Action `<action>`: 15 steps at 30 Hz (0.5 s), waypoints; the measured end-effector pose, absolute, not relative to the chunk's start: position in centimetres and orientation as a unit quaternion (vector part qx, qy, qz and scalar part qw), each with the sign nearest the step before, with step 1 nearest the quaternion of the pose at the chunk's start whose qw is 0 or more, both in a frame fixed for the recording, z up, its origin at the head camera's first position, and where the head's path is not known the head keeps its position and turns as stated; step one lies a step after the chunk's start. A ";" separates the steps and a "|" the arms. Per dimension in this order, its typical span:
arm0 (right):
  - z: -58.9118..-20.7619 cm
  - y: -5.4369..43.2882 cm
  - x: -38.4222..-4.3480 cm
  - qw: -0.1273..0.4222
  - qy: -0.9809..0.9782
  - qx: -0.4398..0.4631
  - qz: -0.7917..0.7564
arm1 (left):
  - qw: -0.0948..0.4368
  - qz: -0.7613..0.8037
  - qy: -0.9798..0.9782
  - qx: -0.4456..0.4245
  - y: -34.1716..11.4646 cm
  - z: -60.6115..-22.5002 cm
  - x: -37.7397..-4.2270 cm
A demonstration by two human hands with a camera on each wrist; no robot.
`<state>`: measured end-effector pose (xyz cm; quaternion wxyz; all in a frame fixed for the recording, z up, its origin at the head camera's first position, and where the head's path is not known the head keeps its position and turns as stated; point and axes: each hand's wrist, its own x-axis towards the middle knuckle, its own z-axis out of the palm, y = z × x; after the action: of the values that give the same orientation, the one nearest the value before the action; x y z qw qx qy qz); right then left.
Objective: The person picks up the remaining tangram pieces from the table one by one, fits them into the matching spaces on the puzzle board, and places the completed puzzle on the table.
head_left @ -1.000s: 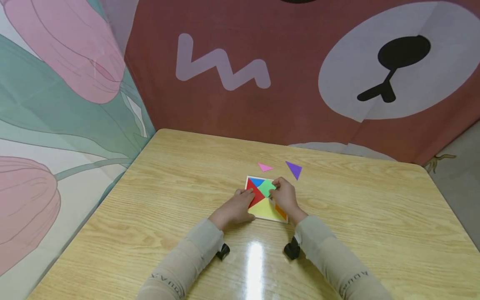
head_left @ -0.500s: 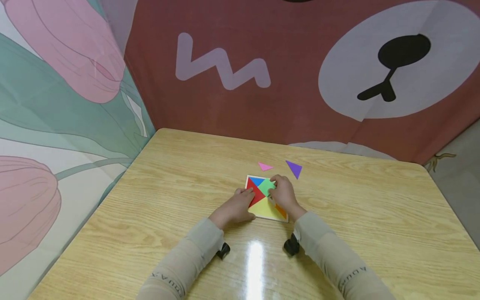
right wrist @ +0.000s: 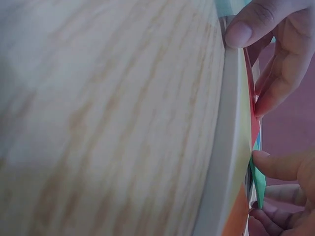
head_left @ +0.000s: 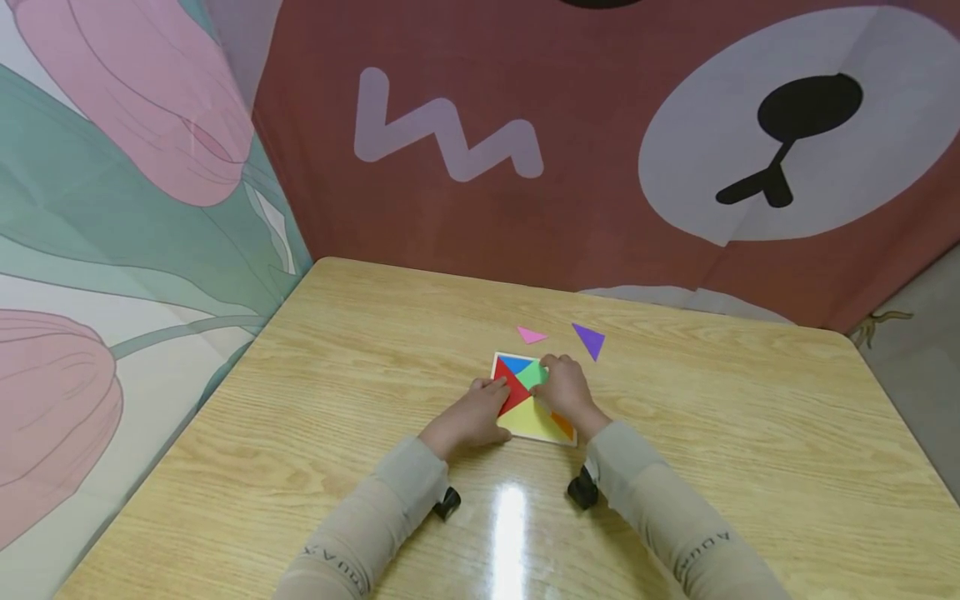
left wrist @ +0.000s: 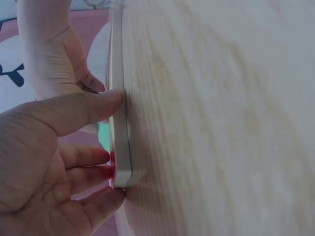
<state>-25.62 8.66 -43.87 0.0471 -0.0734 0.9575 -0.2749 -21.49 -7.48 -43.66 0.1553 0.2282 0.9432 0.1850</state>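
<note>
The right grip [head_left: 567, 387] covers the board's [right wrist: 229, 128] far right corner and the green piece's [head_left: 531, 375] right end; the left grip [head_left: 472, 410] hides some of the board's red piece [head_left: 514, 390]. Nearer than the board, sleeve lettering [head_left: 708, 543] is too small to read.

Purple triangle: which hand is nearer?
Right. The right hand pinches the green tangram piece, just this side of the purple triangle; the left hand grips the left side of the puzzle tray, farther away.

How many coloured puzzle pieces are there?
7: pink piece and purple piece on the table, beyond the tray; red piece, blue piece, yellow piece, orange piece inside it; green piece pinched in the right hand. Others may be hidden.
</note>
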 end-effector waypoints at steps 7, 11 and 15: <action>-43.9 8.7 -25.6 0.059 0.960 -0.084 -0.259 | 0.157 0.180 0.944 0.229 -7.5 -43.6 -21.4; -43.7 8.8 -25.6 0.072 0.962 -0.094 -0.246 | 0.154 0.176 0.944 0.231 -7.5 -43.5 -21.4; -43.4 8.8 -25.7 0.083 0.963 -0.109 -0.233 | 0.154 0.178 0.944 0.229 -7.5 -43.5 -21.5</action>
<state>-25.75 8.79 -43.41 0.0833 -0.1089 0.9627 -0.2334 -21.50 -7.53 -43.55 0.1543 0.2294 0.9444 0.1778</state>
